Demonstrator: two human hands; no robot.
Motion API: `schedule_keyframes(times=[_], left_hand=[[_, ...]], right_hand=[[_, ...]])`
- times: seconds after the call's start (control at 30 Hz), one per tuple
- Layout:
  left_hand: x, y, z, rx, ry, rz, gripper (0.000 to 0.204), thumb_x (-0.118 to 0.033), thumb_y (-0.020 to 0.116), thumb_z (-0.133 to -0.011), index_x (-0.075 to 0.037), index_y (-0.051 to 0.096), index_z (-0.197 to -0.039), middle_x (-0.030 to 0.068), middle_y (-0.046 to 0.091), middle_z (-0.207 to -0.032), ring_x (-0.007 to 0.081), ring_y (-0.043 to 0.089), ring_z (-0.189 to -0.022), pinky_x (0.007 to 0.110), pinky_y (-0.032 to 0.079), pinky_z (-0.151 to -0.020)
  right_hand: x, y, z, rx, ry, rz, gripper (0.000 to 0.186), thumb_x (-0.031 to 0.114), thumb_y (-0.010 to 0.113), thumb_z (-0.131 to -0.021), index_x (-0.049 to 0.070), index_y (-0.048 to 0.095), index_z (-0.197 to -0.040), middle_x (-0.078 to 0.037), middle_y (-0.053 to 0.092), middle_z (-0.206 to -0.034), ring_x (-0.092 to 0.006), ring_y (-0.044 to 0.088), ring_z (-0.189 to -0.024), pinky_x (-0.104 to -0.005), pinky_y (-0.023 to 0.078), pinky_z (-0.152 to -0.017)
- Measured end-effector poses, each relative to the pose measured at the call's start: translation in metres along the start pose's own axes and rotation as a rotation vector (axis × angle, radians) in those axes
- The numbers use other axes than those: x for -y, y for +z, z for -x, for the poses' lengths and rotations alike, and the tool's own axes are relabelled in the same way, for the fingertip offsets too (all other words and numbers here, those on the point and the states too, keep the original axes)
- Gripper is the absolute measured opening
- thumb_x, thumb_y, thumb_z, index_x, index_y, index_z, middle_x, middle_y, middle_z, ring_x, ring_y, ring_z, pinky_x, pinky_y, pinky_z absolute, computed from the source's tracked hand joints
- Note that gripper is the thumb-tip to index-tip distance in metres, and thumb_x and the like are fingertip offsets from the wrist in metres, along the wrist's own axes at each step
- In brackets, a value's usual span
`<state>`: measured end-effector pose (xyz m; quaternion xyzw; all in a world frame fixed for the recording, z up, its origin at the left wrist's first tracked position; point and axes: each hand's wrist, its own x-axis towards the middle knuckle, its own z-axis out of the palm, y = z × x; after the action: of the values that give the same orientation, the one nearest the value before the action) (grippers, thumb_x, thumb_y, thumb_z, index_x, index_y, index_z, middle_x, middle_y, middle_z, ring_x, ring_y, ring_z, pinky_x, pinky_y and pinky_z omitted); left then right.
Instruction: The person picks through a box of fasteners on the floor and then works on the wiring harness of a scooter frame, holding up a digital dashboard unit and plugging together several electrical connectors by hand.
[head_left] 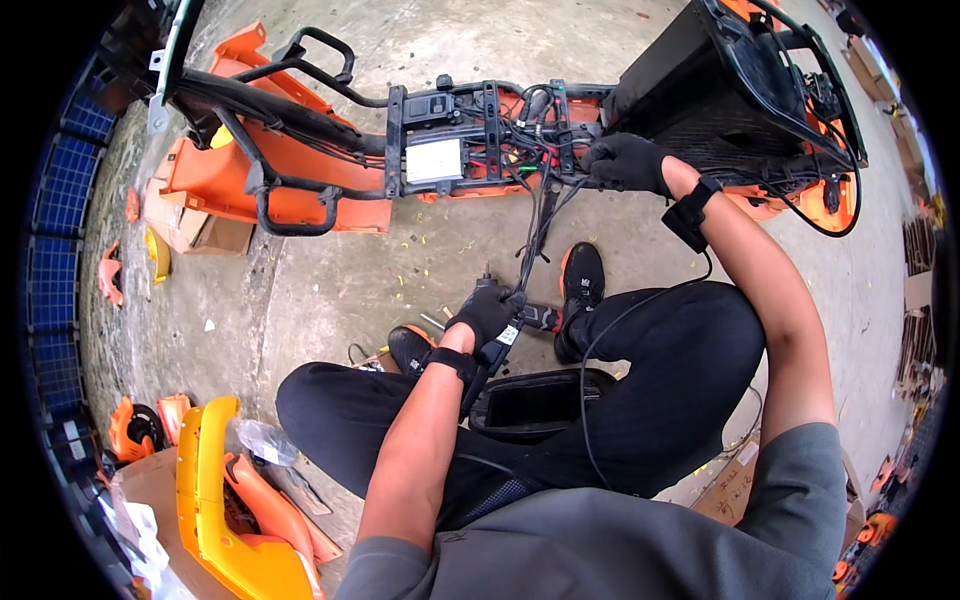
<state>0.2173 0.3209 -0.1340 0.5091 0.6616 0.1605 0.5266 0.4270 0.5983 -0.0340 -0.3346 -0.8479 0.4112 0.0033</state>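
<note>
Left hand (487,312), gloved, clenched around a power tool (500,335) above the knees. Right hand (625,162) grasping the bundle of wires (535,165) on the black and orange scooter frame (300,150) lying on the concrete floor (330,290).

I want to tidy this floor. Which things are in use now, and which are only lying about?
In use:
right hand on the wires of the black frame
left hand gripping a power tool

Lying about:
yellow panel
cardboard box
small orange parts
</note>
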Motion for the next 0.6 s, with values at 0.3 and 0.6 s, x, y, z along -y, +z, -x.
schedule_keyframes(times=[0.3, 0.6], left_hand=[[-0.015, -0.011, 0.009, 0.107, 0.066, 0.375, 0.027, -0.024, 0.061, -0.090, 0.000, 0.067, -0.102, 0.0049, 0.067, -0.090, 0.0126, 0.060, -0.085, 0.028, 0.047, -0.077], [-0.053, -0.029, 0.025, 0.306, 0.108, 0.870, 0.027, -0.019, 0.053, -0.095, 0.001, 0.063, -0.111, 0.0056, 0.067, -0.099, 0.0123, 0.062, -0.087, 0.026, 0.050, -0.078]], right_hand=[[0.005, 0.026, -0.002, 0.306, 0.246, -0.065, 0.020, 0.023, 0.054, -0.086, 0.007, 0.066, -0.085, -0.003, 0.066, -0.074, -0.0138, 0.060, -0.060, -0.0297, 0.050, -0.054], [-0.009, 0.036, 0.004, 0.393, 0.414, -0.315, 0.032, 0.015, 0.057, -0.089, 0.004, 0.050, -0.118, -0.009, 0.064, -0.088, -0.0141, 0.062, -0.071, -0.0278, 0.052, -0.059]])
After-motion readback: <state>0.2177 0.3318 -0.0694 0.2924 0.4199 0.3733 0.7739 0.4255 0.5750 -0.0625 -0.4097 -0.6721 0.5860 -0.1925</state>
